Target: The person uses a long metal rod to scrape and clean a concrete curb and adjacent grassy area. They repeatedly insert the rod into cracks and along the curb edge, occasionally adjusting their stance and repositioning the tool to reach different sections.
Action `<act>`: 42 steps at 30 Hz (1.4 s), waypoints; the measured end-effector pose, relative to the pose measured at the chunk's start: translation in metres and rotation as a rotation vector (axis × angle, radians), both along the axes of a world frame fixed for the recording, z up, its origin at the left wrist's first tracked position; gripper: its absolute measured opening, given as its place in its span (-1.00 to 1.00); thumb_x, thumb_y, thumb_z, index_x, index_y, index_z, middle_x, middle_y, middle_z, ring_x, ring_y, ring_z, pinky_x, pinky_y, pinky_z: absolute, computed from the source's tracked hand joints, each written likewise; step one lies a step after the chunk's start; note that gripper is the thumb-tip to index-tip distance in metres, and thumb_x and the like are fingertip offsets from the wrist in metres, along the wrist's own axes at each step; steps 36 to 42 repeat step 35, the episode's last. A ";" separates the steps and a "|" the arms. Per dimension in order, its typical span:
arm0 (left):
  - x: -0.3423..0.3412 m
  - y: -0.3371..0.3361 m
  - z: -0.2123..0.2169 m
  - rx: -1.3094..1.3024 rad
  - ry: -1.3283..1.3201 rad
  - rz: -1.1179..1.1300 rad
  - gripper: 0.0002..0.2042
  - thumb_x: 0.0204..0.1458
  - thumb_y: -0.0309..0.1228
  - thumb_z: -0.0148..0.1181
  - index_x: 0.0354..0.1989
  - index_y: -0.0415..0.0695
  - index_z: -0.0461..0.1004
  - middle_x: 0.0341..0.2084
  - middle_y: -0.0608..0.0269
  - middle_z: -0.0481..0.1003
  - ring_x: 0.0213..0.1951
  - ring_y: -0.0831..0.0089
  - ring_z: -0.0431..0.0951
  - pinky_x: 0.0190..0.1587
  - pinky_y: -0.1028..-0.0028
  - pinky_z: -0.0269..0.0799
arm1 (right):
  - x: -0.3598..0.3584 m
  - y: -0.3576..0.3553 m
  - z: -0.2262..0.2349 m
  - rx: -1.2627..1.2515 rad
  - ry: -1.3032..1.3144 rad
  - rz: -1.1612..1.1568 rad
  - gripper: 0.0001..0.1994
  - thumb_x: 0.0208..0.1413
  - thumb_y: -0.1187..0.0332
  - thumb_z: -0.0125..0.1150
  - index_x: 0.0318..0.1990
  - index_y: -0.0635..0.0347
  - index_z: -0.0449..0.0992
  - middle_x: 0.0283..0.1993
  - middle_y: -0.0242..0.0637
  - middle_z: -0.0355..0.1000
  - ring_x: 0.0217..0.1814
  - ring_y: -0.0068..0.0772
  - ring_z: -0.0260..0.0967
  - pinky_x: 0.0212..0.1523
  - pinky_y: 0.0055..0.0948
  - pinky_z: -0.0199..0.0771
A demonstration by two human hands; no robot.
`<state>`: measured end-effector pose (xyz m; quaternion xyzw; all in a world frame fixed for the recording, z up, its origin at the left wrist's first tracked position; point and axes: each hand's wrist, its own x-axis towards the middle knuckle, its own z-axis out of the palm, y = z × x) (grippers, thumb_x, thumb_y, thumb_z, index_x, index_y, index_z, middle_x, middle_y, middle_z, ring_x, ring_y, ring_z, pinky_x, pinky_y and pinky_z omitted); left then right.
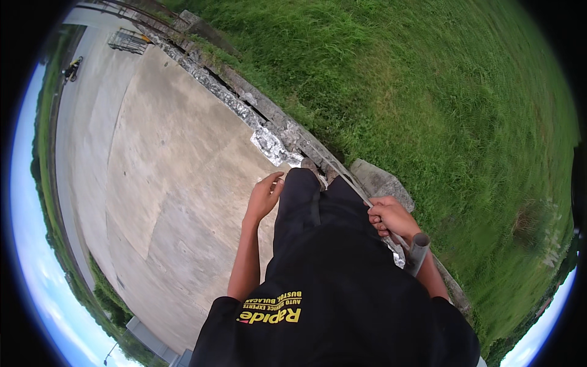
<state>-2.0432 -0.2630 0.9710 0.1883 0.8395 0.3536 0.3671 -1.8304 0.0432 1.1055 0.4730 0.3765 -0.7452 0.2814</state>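
Observation:
My right hand (392,217) is closed around a thin grey metal bar (402,242) beside my right thigh. A wide grey cylinder (417,255) sits by the bar's near end, in front of my forearm; whether the two are joined I cannot make out. Held out by my left thigh, my left hand (265,194) has loosely bent fingers apart and nothing visible in them. Beyond it, a crumpled silvery sheet (272,147) lies along the broken concrete edge. A brownish shoe (310,166) shows past my knees, on or beside that edge.
Pale concrete paving (177,165) spreads to the left. A cracked, raised concrete strip (244,98) with gaps runs diagonally past my feet. Tall grass (465,122) grows on the right, next to a concrete block (382,182). A motorcycle with a rider (72,70) and a metal frame (128,41) are far left.

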 end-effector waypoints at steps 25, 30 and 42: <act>-0.053 0.160 0.167 0.693 0.093 -0.927 -0.53 0.07 -0.47 0.34 0.22 -0.18 0.59 0.22 0.03 0.57 0.28 0.01 0.52 0.37 0.07 0.36 | -0.085 -0.042 -0.003 0.138 0.342 -0.246 -0.75 0.18 0.38 0.19 -0.53 0.28 0.47 -0.58 -0.37 0.34 -0.61 -0.53 0.29 -0.65 -0.37 0.30; -0.056 0.159 0.170 0.684 -0.062 -1.106 -0.68 0.22 -0.32 0.28 0.05 -0.24 0.60 0.10 -0.04 0.61 0.17 0.03 0.56 0.31 0.05 0.38 | -0.097 -0.063 -0.015 0.362 0.573 -0.222 -0.70 0.22 0.39 0.08 -0.55 0.33 0.50 -0.58 -0.24 0.47 -0.65 -0.43 0.43 -0.70 -0.34 0.36; -0.068 0.153 0.141 0.780 -0.312 -0.879 -0.80 0.35 -0.32 0.21 -0.06 -0.18 0.61 -0.15 0.16 0.70 0.02 0.14 0.62 0.22 0.10 0.44 | -0.122 -0.063 -0.021 0.566 0.341 -0.159 -0.73 0.25 0.23 0.21 -0.33 0.18 0.74 -0.52 -0.05 0.59 -0.63 -0.05 0.57 -0.66 -0.28 0.63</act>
